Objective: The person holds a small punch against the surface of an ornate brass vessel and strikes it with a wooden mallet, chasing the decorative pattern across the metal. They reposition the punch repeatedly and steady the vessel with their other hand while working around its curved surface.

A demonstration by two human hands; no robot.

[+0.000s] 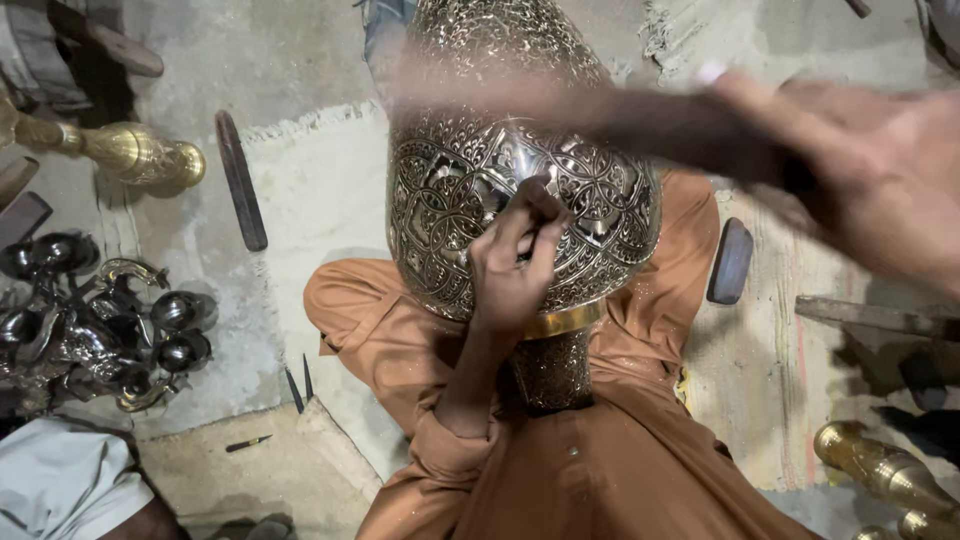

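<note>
A large brass vase point(440, 190) with dense engraved patterns lies across my lap, its narrow neck toward me. My left hand point(510, 275) rests on the vase's belly, fingers pinched around a small chisel point(531, 238) set against the metal. My right hand point(880, 170) is raised at the upper right, blurred by motion. It grips a dark wooden striking stick point(620, 115) that reaches left above the vase. My orange clothing point(620, 470) fills the lower middle.
On the floor at left lie a brass vessel point(130, 150), a dark wooden bar point(240, 180), a dark metal ornament with cups point(100, 330) and small chisels point(298, 385). A dark block point(730, 260) and brass pieces point(880, 465) lie right. Another person's white-clothed leg point(60, 480) is bottom left.
</note>
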